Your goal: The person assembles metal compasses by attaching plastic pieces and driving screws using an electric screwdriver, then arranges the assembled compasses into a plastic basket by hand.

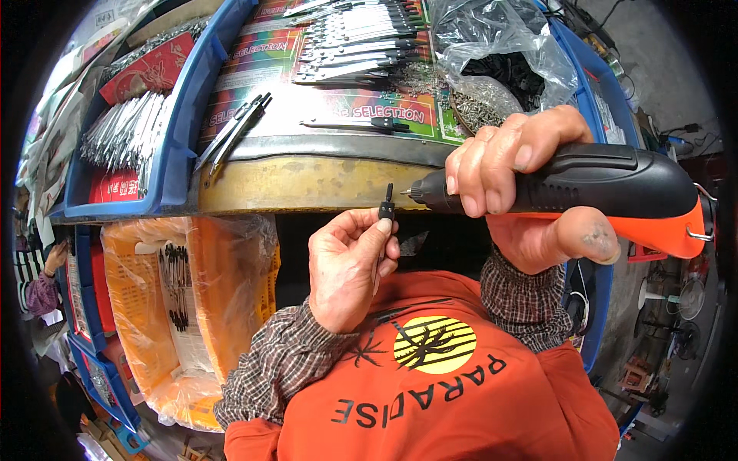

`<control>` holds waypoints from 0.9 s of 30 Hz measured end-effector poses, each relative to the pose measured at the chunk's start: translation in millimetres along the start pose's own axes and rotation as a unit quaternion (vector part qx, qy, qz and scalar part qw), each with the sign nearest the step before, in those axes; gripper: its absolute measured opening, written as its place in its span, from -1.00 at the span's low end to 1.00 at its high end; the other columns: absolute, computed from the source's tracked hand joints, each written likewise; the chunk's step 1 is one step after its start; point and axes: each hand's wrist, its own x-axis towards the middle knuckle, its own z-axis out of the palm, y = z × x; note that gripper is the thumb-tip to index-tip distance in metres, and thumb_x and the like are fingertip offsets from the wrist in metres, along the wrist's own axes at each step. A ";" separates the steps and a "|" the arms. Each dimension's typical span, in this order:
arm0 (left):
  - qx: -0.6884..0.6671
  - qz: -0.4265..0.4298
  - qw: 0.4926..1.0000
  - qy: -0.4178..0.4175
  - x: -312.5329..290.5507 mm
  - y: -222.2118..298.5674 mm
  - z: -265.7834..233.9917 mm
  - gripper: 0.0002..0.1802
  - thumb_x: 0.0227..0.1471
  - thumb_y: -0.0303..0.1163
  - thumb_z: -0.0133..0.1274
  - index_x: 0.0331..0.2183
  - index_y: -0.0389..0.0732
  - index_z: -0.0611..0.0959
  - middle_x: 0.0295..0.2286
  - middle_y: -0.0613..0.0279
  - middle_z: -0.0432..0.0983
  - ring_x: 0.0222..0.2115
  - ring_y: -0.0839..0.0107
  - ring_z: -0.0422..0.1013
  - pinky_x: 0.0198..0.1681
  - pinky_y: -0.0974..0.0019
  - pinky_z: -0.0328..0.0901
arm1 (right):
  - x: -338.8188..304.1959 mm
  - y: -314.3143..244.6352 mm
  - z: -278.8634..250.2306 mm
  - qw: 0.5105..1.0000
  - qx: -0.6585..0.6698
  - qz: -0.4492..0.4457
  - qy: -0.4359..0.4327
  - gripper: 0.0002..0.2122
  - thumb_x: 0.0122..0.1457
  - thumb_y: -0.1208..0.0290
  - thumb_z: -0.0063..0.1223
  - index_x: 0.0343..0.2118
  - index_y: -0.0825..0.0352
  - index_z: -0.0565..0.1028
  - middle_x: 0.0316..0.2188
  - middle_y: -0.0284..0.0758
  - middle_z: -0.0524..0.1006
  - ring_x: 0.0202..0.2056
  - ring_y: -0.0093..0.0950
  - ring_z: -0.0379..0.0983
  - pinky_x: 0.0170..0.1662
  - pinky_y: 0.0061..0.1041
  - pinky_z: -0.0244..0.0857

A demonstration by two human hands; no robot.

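My left hand (342,269) pinches a drawing compass (387,209) between thumb and fingers; its black head and thin black handle point up, and its legs are mostly hidden in the hand. My right hand (519,165) is wrapped round a black and orange electric screwdriver (607,180), lying level with its tip toward the left. That tip sits just right of the compass head; whether they touch I cannot tell. Beyond the bench edge (307,183) lie a single compass (354,123), a few more compasses (234,131) at the left, and a thick row of them (357,42) at the back.
Small metal parts (477,111) and a clear plastic bag (503,34) of black pieces lie at the back right. A blue bin (181,131) holds many metal legs (123,134). An orange, plastic-lined crate (211,269) with compasses stands lower left. Another person's hand (56,257) shows far left.
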 end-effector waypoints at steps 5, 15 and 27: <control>0.036 -0.009 0.999 0.029 1.5 0.0 2.9 -0.90 0.00 -0.51 -0.02 -0.41 -0.35 0.46 -0.56 0.18 0.42 -0.67 0.59 0.25 -0.70 0.58 0.14 | 0.8 3.5 -5.6 0.999 0.022 0.000 -0.040 -0.35 -0.27 -0.30 0.01 -0.37 0.28 0.24 -0.66 -0.44 0.34 -0.64 -0.57 0.31 -0.47 -0.51 0.26; 0.039 -0.005 0.998 0.045 0.6 -0.2 6.9 -0.90 0.01 -0.50 -0.03 -0.43 -0.35 0.44 -0.66 0.25 0.38 -0.74 0.64 0.21 -0.73 0.62 0.10 | -2.5 8.4 0.2 0.997 0.043 -0.001 -0.063 -0.38 -0.22 -0.25 0.03 -0.37 0.29 0.22 -0.66 -0.43 0.34 -0.64 -0.57 0.31 -0.48 -0.52 0.27; 0.036 -0.008 0.999 0.037 0.6 -2.6 5.9 -0.87 0.01 -0.46 -0.01 -0.40 -0.34 0.46 -0.61 0.24 0.41 -0.70 0.63 0.23 -0.69 0.60 0.14 | 1.7 9.5 8.1 0.998 0.029 0.027 -0.055 -0.36 -0.26 -0.25 0.07 -0.38 0.30 0.24 -0.68 -0.43 0.33 -0.67 -0.57 0.30 -0.51 -0.53 0.27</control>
